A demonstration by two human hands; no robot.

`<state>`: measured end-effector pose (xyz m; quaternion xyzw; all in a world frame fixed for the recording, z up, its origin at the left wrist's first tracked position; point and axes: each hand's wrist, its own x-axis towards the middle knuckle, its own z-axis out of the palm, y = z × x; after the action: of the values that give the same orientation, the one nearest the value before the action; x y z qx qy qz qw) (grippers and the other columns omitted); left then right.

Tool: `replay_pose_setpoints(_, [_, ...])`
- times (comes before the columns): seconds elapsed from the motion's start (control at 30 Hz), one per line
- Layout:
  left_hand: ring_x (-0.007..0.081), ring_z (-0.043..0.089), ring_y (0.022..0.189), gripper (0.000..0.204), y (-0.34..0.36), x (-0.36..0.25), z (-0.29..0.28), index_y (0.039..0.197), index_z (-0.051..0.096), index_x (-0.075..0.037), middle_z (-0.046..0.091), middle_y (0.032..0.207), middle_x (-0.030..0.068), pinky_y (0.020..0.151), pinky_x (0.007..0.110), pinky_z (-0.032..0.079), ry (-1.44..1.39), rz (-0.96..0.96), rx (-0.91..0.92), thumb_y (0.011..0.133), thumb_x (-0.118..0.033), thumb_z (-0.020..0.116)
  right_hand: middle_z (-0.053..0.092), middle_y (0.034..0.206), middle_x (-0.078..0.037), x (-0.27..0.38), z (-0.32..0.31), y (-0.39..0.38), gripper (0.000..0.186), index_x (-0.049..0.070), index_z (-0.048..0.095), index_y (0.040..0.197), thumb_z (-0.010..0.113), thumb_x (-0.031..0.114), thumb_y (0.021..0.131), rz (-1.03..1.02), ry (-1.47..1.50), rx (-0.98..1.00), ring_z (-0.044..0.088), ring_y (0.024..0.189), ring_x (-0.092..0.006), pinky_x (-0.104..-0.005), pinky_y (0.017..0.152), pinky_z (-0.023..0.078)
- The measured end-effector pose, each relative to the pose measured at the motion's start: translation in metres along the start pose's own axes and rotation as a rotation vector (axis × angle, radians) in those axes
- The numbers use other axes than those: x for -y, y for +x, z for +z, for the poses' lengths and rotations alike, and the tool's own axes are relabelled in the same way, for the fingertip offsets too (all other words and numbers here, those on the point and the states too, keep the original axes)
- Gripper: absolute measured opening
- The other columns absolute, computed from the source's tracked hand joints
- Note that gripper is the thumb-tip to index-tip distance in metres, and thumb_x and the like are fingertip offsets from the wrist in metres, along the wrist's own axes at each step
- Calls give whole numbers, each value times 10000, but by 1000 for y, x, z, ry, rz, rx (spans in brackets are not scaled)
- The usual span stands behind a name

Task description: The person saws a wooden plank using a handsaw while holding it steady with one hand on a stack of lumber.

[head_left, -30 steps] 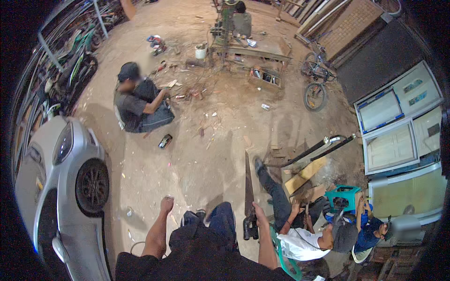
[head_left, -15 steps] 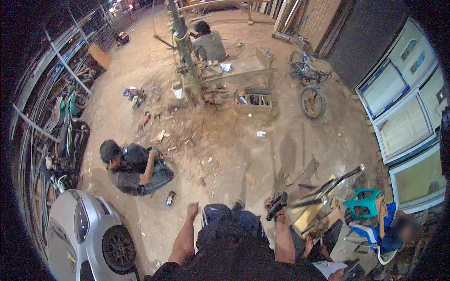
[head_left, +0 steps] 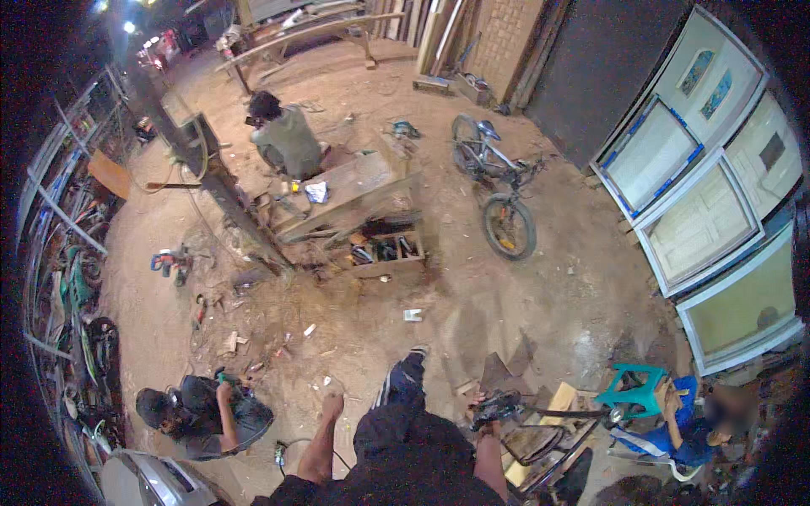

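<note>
Bicycle (head_left: pixel 506 221) and low wooden counter (head_left: pixel 371 173) had both shifted down and left in view since the earlier frame, and the black tool (head_left: pixel 501 406), steeply slanted then, lay closer to level. It sat in the right hand (head_left: pixel 486 426), which gripped it low in front of the body; its long axis ran crosswise, tipping up slightly to the right, toward the teal stool (head_left: pixel 633 390). That made the right hand the nearer one, its forearm reaching forward, partly hidden by the tool. Across the torso, well apart from it, the left hand (head_left: pixel 334 405) hung over the dirt ground (head_left: pixel 380 291), forearm angled forward; whether its fingers held anything could not be told.
</note>
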<state>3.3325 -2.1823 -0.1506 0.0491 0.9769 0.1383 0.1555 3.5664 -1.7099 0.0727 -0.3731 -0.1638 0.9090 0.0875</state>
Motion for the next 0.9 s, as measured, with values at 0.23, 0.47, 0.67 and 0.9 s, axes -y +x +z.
replay_pose_setpoints(0.23, [335,666,1052,600,71,-576,-172,1238,646,-15,702,1149,169,925,421,497,-499,785,919,917,-518,589,591,1167,-105,156,20,76,522,39,494,1311,621,378,935,-249,20,-190,574,1014,-236,-384,885,470])
replay_pose_setpoints(0.47, [401,625,1055,812,26,-803,-162,1170,581,32,645,1058,251,916,491,482,10,1386,647,757,-663,658,594,1180,-107,284,36,162,531,41,492,1320,616,384,935,-310,22,-237,576,1025,-242,-393,889,468])
replay_pose_setpoints(0.67, [403,652,918,558,71,-967,-96,1069,643,-55,667,904,231,800,490,510,-258,1212,927,707,-469,735,597,1191,-108,450,8,246,538,43,491,1328,612,390,935,-334,-31,-250,577,1034,-247,-401,893,466])
replay_pose_setpoints(0.9, [424,662,875,564,103,-1176,-95,1028,653,-23,682,907,235,773,483,511,-460,962,842,711,-477,762,601,1204,-110,638,-13,305,547,46,490,1337,608,397,935,-316,-105,-257,579,1045,-253,-409,897,464])
